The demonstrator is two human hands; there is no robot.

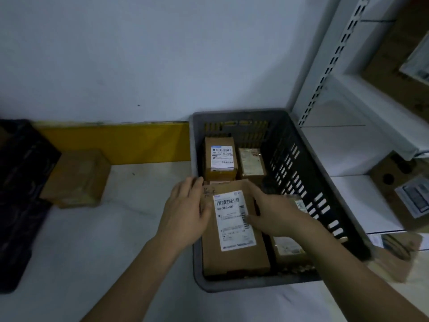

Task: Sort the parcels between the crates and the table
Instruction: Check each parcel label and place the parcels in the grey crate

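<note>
A grey slotted crate [308,159] stands on the white table [97,256] and holds several cardboard parcels. The long brown parcel [234,259] with a white barcode label lies at the crate's front left. My left hand [188,212] grips its left edge and my right hand [276,214] presses on its right side, thumb over the label. Behind it sit a labelled box [220,159] and a smaller brown packet [251,162]. More packets [289,248] lie at the crate's right, partly hidden by my right arm.
A plain cardboard box [76,177] rests on the table at the left, beside a dark crate [21,196]. A white shelving unit [348,145] with labelled boxes [404,198] stands at the right. A yellow strip [116,142] runs along the wall.
</note>
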